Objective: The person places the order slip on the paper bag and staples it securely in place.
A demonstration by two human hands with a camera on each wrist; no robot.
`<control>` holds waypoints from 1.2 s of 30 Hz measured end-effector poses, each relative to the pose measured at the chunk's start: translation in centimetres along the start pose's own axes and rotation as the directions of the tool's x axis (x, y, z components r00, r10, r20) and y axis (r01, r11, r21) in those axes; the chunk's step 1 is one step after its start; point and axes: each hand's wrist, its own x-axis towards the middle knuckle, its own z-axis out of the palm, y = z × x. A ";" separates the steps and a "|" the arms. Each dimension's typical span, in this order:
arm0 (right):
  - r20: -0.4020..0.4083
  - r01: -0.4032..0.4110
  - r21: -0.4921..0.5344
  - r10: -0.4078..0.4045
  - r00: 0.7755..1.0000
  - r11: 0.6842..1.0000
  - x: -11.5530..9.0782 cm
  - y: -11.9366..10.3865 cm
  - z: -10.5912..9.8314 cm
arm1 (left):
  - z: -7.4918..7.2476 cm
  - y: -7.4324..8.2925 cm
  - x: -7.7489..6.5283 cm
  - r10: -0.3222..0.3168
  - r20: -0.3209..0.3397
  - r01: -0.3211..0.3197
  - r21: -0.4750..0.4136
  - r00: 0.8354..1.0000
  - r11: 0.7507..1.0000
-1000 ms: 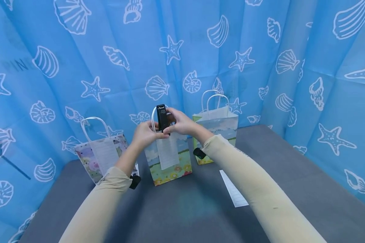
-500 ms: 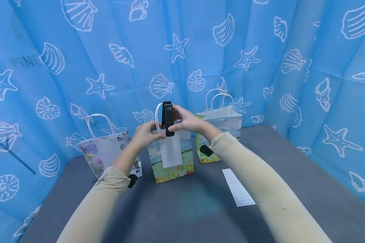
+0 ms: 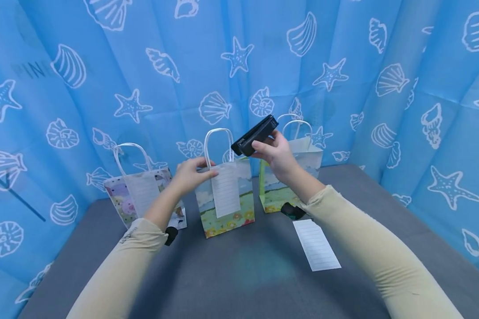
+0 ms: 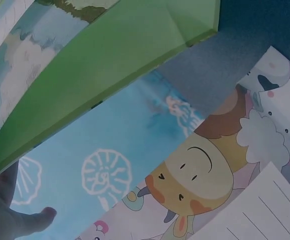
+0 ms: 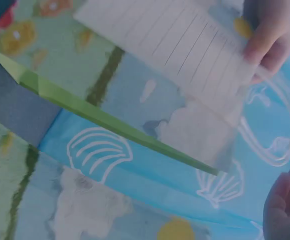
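1. Now that the black oblong stapler point(image 3: 254, 135) is lifted off the middle paper bag, painted with sky and flowers point(image 3: 245, 195), it sits tilted, gripped by the right hand point(image 3: 277, 155), beside the white looped handles point(image 3: 206, 145).
2. The left hand point(image 3: 190, 176) pinches that bag's top edge.
3. The white lined paper slip point(image 3: 226, 190) hangs down the bag's front, apparently fastened.
4. Outward, a pink-and-white animal-print paper bag point(image 3: 119, 201) bears another slip point(image 3: 143, 192); a third slip point(image 3: 316, 245) lies loose on the dark grey table point(image 3: 207, 274).
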 end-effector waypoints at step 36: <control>-0.152 -0.221 0.245 0.262 0.953 0.944 -14.7 -2.5 -14.0 | -1.6 0.2 -3.2 -0.011 -0.213 -0.001 -0.056 0.977 0.998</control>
